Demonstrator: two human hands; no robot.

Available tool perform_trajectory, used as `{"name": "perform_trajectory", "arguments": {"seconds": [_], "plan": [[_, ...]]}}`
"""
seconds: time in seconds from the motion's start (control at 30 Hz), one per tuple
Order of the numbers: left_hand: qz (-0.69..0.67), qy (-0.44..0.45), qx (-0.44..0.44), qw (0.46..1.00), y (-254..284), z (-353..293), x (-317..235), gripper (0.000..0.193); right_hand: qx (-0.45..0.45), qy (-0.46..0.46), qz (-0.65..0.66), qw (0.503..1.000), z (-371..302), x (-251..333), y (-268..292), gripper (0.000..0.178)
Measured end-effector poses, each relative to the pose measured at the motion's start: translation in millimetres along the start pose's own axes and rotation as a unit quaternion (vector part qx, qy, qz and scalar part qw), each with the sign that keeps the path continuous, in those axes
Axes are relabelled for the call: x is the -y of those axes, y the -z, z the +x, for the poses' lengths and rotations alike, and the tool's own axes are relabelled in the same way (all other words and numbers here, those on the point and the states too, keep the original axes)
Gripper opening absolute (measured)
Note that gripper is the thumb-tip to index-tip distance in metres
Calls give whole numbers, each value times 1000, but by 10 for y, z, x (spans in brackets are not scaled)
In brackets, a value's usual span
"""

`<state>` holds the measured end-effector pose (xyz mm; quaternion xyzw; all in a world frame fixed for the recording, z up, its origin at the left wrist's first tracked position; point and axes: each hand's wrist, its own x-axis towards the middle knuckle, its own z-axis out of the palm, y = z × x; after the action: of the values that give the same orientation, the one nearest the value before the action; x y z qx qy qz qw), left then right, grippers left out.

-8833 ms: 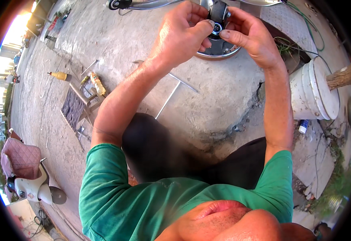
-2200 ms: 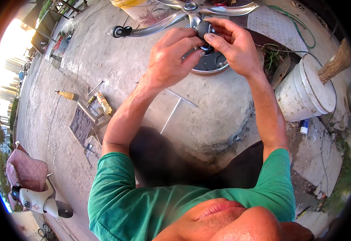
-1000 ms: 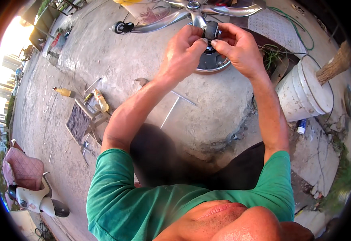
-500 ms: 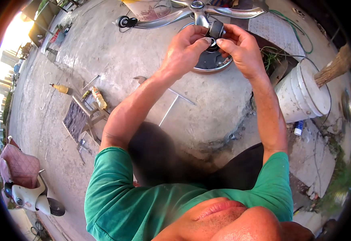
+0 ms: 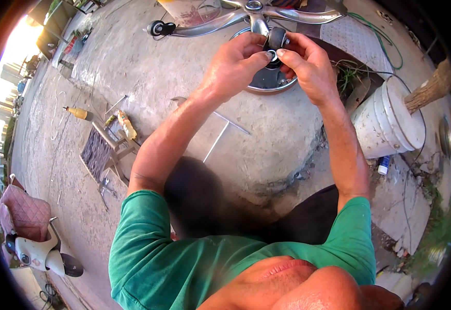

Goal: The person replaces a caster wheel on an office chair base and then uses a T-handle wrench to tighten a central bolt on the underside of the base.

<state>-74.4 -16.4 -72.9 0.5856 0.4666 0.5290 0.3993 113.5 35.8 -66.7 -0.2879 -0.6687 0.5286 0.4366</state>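
A shiny metal swivel-chair base spreads its legs at the top of the view. At the end of the leg pointing at me is a black caster wheel, with a ring-like part facing up on its near side. My left hand grips the caster from the left, thumb on the ring. From the right, my right hand pinches it with thumb and curled fingers; some fingertips are hidden behind. Another black caster is on the left leg. Under my hands lies a round, metal-rimmed object, dark inside.
To the right stands a white bucket with a wooden post beside it. A metal T-shaped tool lies on the concrete. Left of it are a small stool and a yellow bottle. A scooter stands lower left.
Both hands stay at the caster, with only a slight shift of the fingers and thumbs. The chair base looks unmoved.
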Motion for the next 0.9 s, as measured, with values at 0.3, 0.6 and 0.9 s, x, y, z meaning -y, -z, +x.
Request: {"name": "perform_trajectory", "arguments": {"seconds": [0.3, 0.6, 0.9], "plan": [[7, -5, 1, 1000, 12, -9, 3, 34, -18, 0, -37, 999, 1, -32, -87, 44], [4, 9, 2, 1000, -23, -3, -2, 34, -37, 14, -21, 999, 8, -84, -101, 39], [-12, 30, -2, 999, 56, -8, -110, 37, -38, -22, 1, 999, 2, -21, -121, 36]]}}
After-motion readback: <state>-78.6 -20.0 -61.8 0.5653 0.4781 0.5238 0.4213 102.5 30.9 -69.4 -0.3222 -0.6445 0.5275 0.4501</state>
